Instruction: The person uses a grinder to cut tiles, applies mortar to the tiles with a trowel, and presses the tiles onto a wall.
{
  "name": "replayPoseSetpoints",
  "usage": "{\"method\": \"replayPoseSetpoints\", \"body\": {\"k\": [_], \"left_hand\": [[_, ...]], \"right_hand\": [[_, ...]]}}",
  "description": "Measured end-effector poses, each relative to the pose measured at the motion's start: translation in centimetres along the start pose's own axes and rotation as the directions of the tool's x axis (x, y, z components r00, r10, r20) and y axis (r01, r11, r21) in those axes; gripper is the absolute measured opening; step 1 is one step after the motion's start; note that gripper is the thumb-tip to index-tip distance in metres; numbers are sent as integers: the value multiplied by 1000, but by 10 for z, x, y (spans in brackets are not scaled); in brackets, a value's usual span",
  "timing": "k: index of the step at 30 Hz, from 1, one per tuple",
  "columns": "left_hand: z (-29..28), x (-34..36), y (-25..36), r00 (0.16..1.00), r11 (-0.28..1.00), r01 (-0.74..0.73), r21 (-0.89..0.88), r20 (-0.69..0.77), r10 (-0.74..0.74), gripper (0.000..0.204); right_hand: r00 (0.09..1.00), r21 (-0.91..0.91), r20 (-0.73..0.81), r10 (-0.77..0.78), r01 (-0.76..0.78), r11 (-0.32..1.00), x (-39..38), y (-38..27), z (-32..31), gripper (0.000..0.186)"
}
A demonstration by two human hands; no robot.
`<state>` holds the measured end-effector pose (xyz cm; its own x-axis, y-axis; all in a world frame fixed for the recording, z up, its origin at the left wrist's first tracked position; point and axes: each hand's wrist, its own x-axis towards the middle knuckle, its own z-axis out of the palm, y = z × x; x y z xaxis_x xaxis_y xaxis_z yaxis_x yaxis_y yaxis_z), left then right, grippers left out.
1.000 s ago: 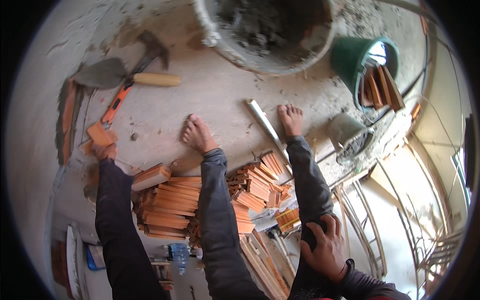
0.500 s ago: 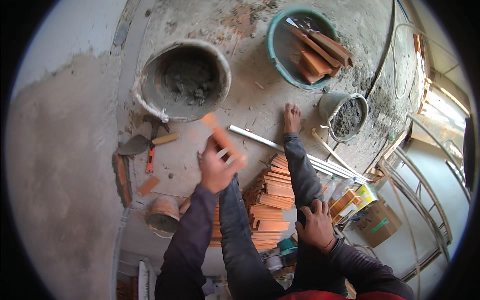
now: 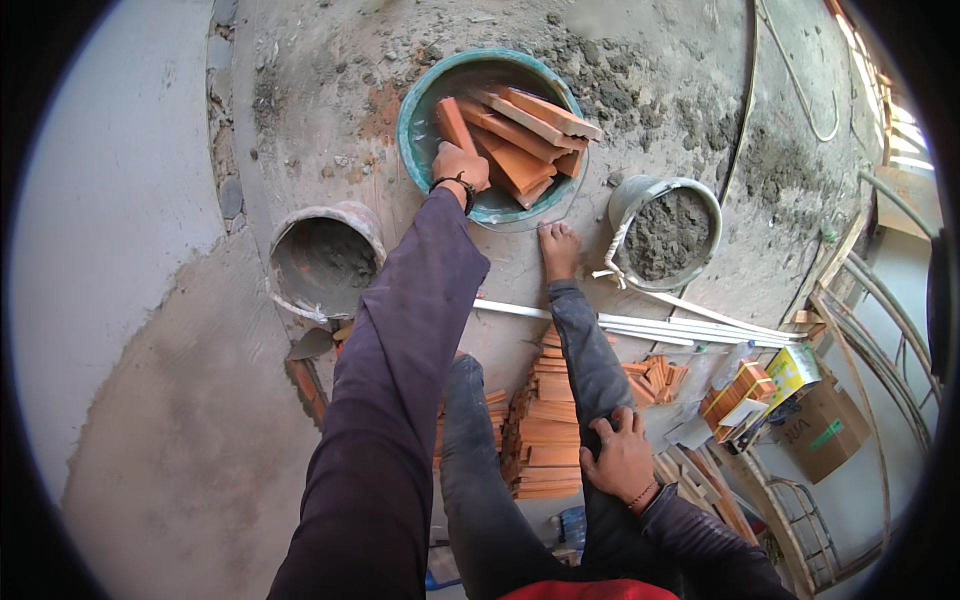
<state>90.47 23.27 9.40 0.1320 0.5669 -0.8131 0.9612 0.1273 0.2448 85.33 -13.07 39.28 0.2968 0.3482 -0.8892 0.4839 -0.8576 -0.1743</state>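
My left hand [image 3: 461, 168] reaches over the near left rim of a green tub [image 3: 412, 95], closed on the near end of an orange clay tile [image 3: 454, 124]. The tile stands slanted inside the tub, which seems to hold water. Beside it, several more clay tiles [image 3: 520, 138] lean in a loose stack, some poking past the right rim. My right hand [image 3: 622, 455] lies on my right leg near the knee, fingers spread and holding nothing.
A mortar bucket [image 3: 375, 232] stands left of my left forearm; another full of grey mortar [image 3: 714, 235] is at right. White pipes [image 3: 650, 325] cross the floor. Stacked clay tiles [image 3: 540, 440] lie between my legs. A trowel [image 3: 311, 345] sits by the left wall.
My left hand has moved from above the floor by the mortar bucket, where it held an orange tile, forward into the green tub. The view has shifted; my right hand stays on the leg.
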Motion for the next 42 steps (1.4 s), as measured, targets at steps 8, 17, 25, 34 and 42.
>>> {"method": "replayPoseSetpoints", "body": {"k": [8,17,25,34,42], "left_hand": [[18,44,-12,990,997,71,21,-123,-68,44],[14,72,-12,993,983,63,173,-106,-45,60],[11,80,-43,994,940,113,-320,42,-105,45],[3,99,-44,999,923,33,-383,44,-17,27],[-8,69,-23,961,676,218,-704,276,-22,15]], "right_hand": [[999,129,43,12,-18,991,14,21,-24,39],[999,185,49,-7,-3,983,21,36,-34,37],[997,173,77,-19,6,985,27,37,-56,38],[997,246,76,-5,-14,969,22,53,-58,40],[995,358,34,96,-102,928,23,29,-50,40]]}}
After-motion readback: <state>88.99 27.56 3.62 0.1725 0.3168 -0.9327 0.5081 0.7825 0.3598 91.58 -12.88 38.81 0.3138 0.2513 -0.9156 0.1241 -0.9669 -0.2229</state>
